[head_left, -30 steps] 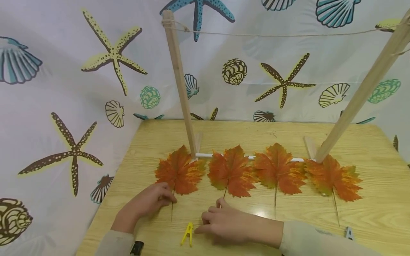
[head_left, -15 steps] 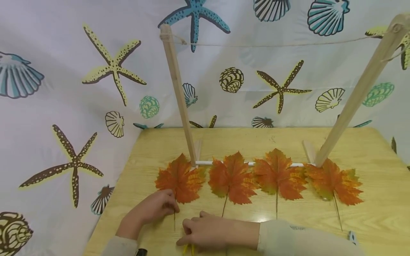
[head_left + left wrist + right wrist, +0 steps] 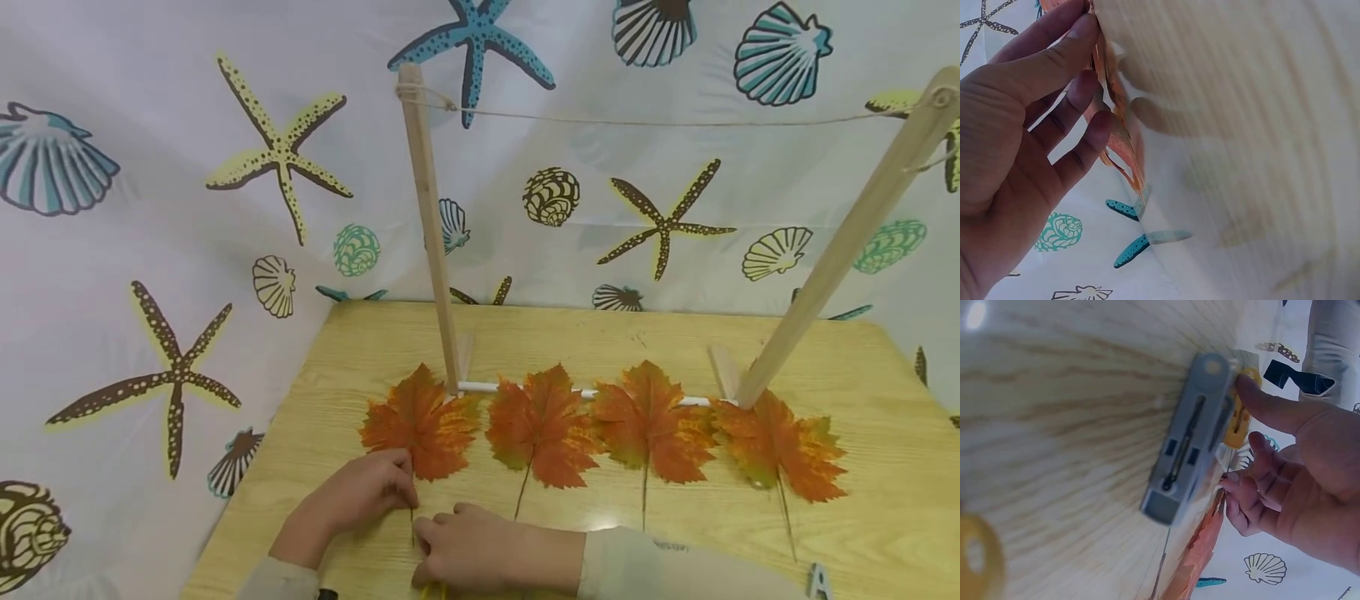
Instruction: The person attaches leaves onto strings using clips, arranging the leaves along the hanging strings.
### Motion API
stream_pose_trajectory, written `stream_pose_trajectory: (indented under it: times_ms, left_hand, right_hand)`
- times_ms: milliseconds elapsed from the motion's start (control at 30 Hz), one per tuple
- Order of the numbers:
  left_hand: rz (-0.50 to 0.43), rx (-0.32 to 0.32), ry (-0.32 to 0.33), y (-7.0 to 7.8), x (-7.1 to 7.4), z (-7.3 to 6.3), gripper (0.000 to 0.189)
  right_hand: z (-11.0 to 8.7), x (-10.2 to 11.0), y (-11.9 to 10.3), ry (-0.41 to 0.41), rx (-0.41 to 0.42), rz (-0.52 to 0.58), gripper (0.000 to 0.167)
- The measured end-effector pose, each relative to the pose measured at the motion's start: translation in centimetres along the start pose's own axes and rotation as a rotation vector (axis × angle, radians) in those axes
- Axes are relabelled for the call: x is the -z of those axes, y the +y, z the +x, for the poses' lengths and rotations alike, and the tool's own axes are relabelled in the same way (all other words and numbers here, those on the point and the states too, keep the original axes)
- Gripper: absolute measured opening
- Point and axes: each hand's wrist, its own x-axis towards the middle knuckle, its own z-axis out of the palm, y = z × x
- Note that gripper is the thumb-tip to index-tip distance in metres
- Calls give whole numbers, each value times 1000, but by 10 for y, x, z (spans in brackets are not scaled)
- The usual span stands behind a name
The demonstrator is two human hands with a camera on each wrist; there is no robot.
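- Left hand, lower left of the head frame: thumb and forefinger pinch, as I read it, the thin brown stem of an orange-red, fabric-like maple leaf.
- Right hand, bottom centre, just beside it: thumb at a yellow plastic clip; I cannot tell whether the fingers grip.
- Grey plastic clip, lower right.
- Pale wooden post, centre-left; tan twine tied across the top.
- Step in hand, my judgement: steadying the leaf while taking the clip.
- Next move calls for a sure pinch on the clip, stem kept straight.
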Motion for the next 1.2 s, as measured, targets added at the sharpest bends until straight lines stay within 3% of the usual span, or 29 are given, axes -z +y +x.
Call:
stream_pose_trajectory:
  times_ms: [400, 667, 1033, 1200]
  left_hand:
    - [51, -39, 34, 2, 3, 7, 13]
    - [41, -52, 4, 4, 1, 7, 10]
    - [91, -102, 47, 3, -2, 5, 11]
    - [115, -105, 56, 7, -3, 3, 13]
  right_hand:
    - [2, 3, 5, 4, 14, 22, 28]
    - [4, 6, 4, -13, 58, -12, 33]
    - [7, 5, 1, -4, 61, -74, 22]
    - [1, 3, 0, 10, 54, -51, 16]
